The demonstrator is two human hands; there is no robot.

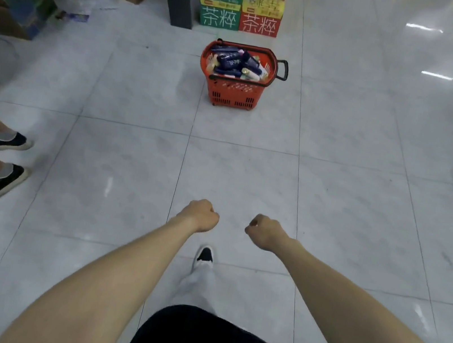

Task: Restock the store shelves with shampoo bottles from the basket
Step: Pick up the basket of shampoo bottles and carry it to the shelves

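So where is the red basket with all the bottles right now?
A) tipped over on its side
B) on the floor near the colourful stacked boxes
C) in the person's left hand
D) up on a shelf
B: the red basket stands upright on the tiled floor just in front of the stacked boxes, while the left hand and right hand are empty fists well short of it.
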